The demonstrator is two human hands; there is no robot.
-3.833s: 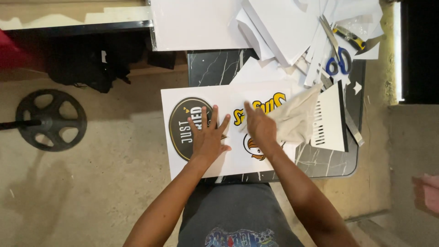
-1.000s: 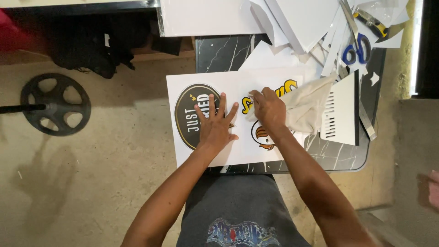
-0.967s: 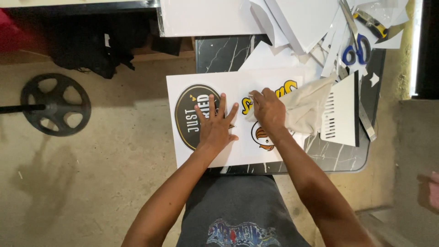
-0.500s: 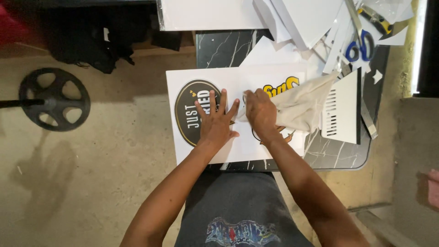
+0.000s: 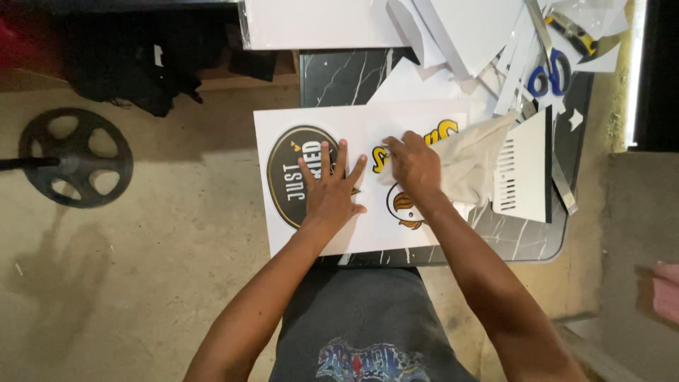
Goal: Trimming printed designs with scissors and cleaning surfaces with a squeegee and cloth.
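**Pressing a cloth over a printed sheet on a dark marble-look table**

Lying flat across the table's near-left part: one white board (image 5: 311, 233), its left portion overhanging the table edge above the floor. It carries a dark oval printed design (image 5: 286, 177) on the left and a yellow-and-orange printed sheet (image 5: 403, 205) on the right.

Left hand (image 5: 331, 189): palm down, fingers spread wide, flat on the board over the right edge of the oval design; it grips nothing.

Right hand (image 5: 414, 166): fingers curled down, pressing a beige cloth (image 5: 470, 159) onto the printed sheet; the cloth trails from under the hand toward 3 o'clock. How tightly it is gripped cannot be told.

At 3 o'clock of the cloth, touching it: a white slotted panel (image 5: 522, 173), lying on the table (image 5: 346, 74).

At 1 o'clock of the right hand: a heap of white offcuts (image 5: 460, 32), with blue-handled scissors (image 5: 550, 71) and a yellow-and-black utility knife (image 5: 571, 32) among them.

At 12 o'clock of the board: a large white sheet (image 5: 311, 21) across the table's far edge.

At 9 o'clock, well apart on the concrete floor: a dark spoked wheel (image 5: 76, 157). At 10 o'clock: dark bundled fabric (image 5: 134, 64).
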